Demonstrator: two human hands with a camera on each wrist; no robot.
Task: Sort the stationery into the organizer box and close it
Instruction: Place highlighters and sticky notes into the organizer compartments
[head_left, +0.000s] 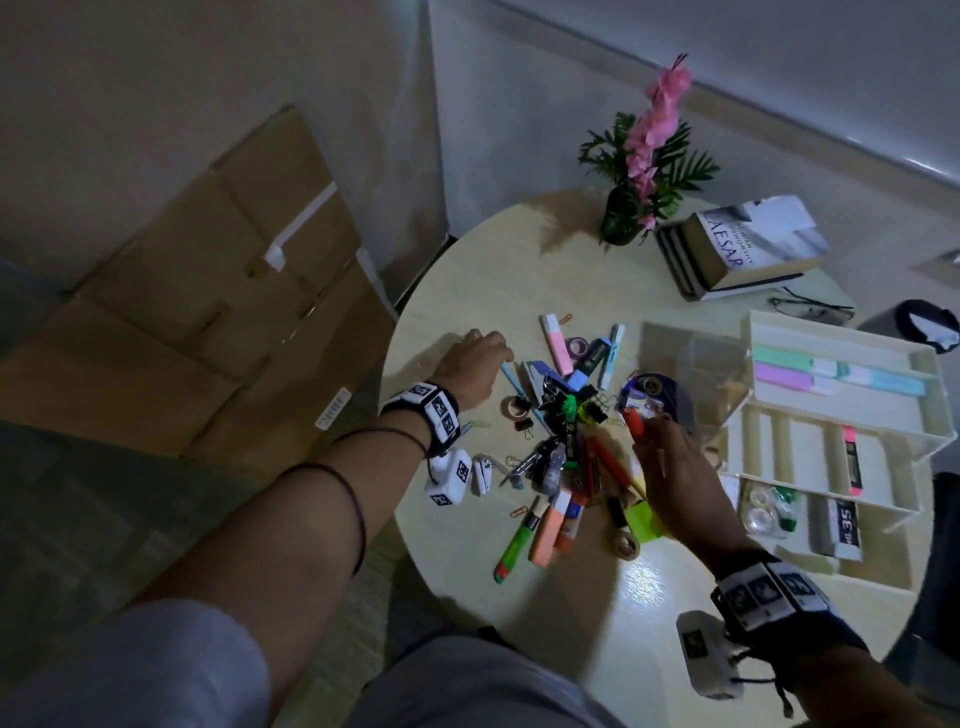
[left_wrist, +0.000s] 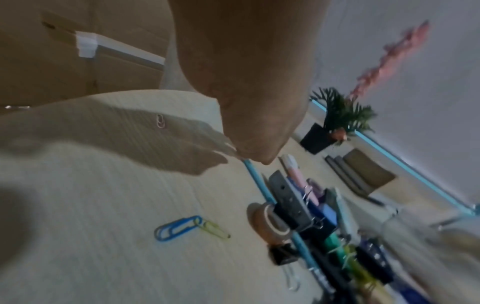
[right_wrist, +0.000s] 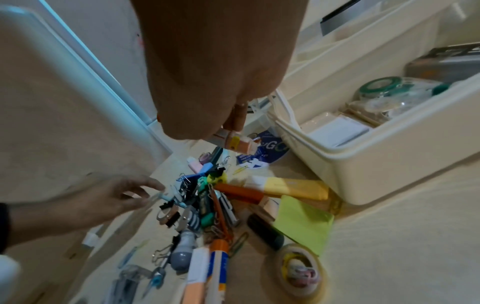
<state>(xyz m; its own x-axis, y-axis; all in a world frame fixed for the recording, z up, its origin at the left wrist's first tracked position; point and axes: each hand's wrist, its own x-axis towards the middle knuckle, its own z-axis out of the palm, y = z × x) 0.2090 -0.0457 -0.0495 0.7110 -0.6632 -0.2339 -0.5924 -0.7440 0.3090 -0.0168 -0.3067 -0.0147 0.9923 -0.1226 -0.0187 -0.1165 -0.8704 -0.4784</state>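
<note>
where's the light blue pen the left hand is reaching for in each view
Head: light blue pen left of the pile, under the left hand.
Left wrist: pen centre, running down from the fingertips into the pile.
Right wrist: pen mid-left, beside the left hand.
Shared landmark: brown tape roll beside it.

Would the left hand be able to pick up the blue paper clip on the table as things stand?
Probably yes: the blue paper clip lies on bare table beside the pile, nothing on top, though a yellow clip touches it, and the left hand hovers nearby.
</note>
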